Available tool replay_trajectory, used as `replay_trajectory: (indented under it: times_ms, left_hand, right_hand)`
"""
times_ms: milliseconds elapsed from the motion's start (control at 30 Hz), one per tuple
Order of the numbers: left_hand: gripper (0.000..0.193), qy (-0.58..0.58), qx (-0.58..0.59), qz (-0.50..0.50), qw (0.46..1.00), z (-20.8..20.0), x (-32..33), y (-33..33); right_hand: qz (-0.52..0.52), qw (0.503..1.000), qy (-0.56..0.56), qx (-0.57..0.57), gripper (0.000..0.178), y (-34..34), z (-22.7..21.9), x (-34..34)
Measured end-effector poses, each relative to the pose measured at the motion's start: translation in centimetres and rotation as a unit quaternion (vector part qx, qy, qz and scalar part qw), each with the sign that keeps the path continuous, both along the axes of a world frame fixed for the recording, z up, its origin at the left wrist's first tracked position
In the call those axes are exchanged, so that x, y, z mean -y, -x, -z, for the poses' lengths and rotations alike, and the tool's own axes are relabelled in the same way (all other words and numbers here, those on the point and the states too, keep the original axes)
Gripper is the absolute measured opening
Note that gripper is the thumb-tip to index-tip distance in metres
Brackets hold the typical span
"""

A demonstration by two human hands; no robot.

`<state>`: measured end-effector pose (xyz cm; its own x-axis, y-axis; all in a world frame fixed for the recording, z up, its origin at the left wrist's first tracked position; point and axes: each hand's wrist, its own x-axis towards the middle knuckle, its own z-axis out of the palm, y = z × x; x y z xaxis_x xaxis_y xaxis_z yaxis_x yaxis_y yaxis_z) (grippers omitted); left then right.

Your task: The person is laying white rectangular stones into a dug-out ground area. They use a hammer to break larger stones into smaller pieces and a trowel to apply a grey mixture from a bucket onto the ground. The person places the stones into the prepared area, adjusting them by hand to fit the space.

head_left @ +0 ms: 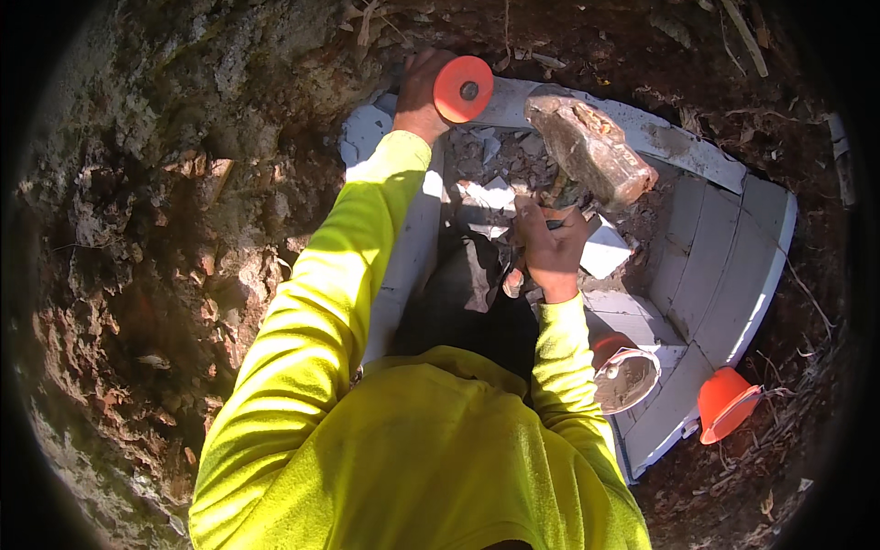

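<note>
My left hand is closed at the far end of the pit, beside the round orange hand guard of a chisel. The dark metal end of the chisel shows in the middle of that guard; its blade is hidden below. Right of it, a heavy, worn hammer head is raised above the rubble, apart from the chisel. My right hand is wrapped round the hammer's handle, just below the head. Most of the handle is hidden by my fingers.
Grey-white panelled walls curve round the right side. Broken pieces of tile and rubble lie between my arms. A bucket with a dirty inside and an orange bucket are at the right. Rough earth rises at the left.
</note>
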<state>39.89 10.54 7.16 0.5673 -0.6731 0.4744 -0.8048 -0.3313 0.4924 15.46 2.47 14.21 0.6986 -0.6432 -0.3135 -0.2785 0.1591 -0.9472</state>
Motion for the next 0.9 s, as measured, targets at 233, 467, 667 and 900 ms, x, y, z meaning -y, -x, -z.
replay_trajectory:
  times_ms: [233,467,667,900]
  left_hand:
    - [0.027,-0.003,0.029,0.001,1.0,0.6,1.1,-0.5]
    - [0.032,0.011,-0.112,-0.027,0.993,2.5,-1.5,0.5]
    - [0.036,-0.024,-0.001,-0.002,1.0,4.0,-0.4,-0.4]
    - [0.028,-0.054,-0.012,-0.002,0.998,5.9,-2.2,-0.2]
  right_hand:
    - [0.188,0.856,-0.145,0.459,0.025,-4.4,-3.7,0.5]
    - [-0.016,0.998,-0.063,-0.021,0.013,-0.5,-0.5,-0.3]
    - [0.146,0.904,-0.072,0.395,0.031,-3.5,-3.2,1.2]
    - [-0.058,0.995,0.04,-0.072,0.015,-2.2,6.2,-0.6]
